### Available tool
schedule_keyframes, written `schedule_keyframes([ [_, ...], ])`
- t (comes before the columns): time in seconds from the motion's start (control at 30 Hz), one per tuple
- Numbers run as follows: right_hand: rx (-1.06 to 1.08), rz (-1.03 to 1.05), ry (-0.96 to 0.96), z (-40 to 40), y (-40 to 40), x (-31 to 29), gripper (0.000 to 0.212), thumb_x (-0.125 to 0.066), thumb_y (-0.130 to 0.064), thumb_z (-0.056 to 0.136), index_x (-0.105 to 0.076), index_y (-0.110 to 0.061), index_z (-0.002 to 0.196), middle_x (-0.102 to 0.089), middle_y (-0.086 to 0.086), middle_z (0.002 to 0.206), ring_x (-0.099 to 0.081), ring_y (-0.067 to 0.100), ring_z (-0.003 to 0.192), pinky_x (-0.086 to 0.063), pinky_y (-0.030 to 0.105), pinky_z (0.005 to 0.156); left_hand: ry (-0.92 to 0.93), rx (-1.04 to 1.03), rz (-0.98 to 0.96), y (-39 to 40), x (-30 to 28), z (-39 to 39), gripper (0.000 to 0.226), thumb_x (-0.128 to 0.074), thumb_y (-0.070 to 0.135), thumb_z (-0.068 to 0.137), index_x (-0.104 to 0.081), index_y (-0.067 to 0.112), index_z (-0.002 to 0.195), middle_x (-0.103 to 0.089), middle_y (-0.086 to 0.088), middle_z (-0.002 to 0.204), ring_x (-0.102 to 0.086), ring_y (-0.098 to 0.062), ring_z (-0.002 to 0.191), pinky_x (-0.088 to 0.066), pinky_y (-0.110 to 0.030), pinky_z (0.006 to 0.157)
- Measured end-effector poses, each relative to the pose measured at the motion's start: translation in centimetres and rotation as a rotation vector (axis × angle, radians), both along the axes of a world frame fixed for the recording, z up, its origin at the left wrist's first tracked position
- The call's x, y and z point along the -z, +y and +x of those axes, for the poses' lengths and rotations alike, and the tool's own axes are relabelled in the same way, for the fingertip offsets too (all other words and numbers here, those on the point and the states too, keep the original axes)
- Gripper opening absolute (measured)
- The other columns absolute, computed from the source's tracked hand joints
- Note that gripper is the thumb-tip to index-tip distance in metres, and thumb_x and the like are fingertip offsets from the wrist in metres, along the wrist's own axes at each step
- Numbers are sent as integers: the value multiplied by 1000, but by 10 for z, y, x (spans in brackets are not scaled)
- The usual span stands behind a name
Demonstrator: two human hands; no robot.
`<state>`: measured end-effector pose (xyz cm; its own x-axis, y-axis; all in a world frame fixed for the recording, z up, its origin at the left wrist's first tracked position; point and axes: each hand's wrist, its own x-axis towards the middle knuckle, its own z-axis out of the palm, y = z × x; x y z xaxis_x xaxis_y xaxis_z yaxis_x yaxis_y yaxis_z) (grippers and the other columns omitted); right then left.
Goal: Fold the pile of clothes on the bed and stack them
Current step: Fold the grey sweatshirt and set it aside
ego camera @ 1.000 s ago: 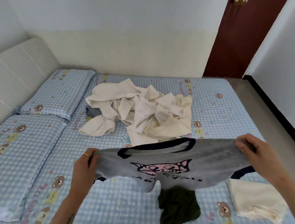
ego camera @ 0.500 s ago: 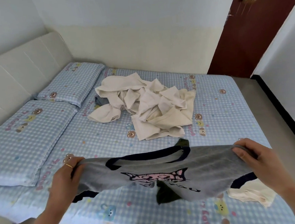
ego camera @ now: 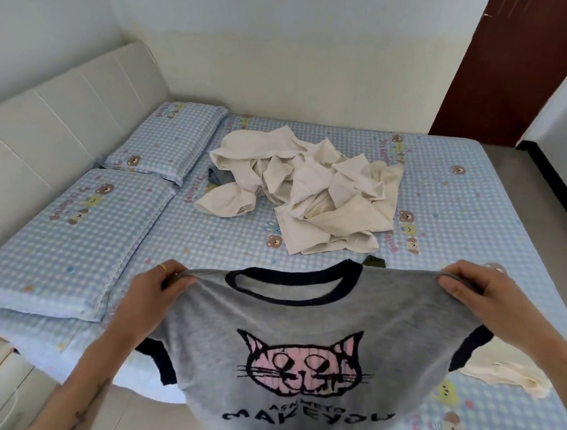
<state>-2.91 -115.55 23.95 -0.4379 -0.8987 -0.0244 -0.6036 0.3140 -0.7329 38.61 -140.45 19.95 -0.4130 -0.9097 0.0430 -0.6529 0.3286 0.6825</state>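
Note:
I hold a grey T-shirt with navy trim and a pink cat face up in front of me, hanging over the near edge of the bed. My left hand grips its left shoulder and my right hand grips its right shoulder. A pile of cream clothes lies crumpled in the middle of the bed. A cream garment lies at the near right, partly behind the shirt. Only a sliver of a dark green garment peeks above the shirt's collar.
The bed has a blue checked sheet with bear prints. Two matching pillows lie along the padded cream headboard on the left. A dark red door stands at the back right, with floor along the bed's right side.
Both hands have lifted the grey shirt upright, so its cat print now faces me and it hides the dark green garment. My view has pulled back from the bed.

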Motion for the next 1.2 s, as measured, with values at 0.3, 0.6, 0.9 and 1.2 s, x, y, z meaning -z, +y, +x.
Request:
schedule_keyframes([
  [0.3,111,236,33,-28,-112,112,20,-56,-21,94,-61,-26,75,-65,-2,71,-60,11,69,-41,24,61,-180,129,231,-115,106,-50,16,-61,28,90,-61,20,76,-62,-7,65,-56,-21,60,-38,-26,57],
  [0.6,153,429,102,-84,-252,245,18,-51,-29,96,-57,-30,79,-62,-9,70,-58,5,65,-39,21,55,-285,214,355,-253,248,-127,23,-56,31,93,-56,23,72,-60,3,63,-56,-12,61,-39,-23,57],
  [0.9,208,570,230,-142,-339,382,23,-49,-30,97,-56,-22,76,-62,-7,71,-56,7,65,-43,28,56,-415,325,322,-349,385,-186,25,-49,31,96,-52,18,75,-59,6,68,-55,-7,64,-38,-23,56],
  [1.2,233,563,335,-177,-381,479,24,-45,-34,98,-52,-26,76,-63,-2,74,-54,15,66,-43,32,55,-418,184,287,-394,472,-194,23,-55,30,93,-53,15,76,-61,0,71,-57,-18,69,-40,-32,59],
])
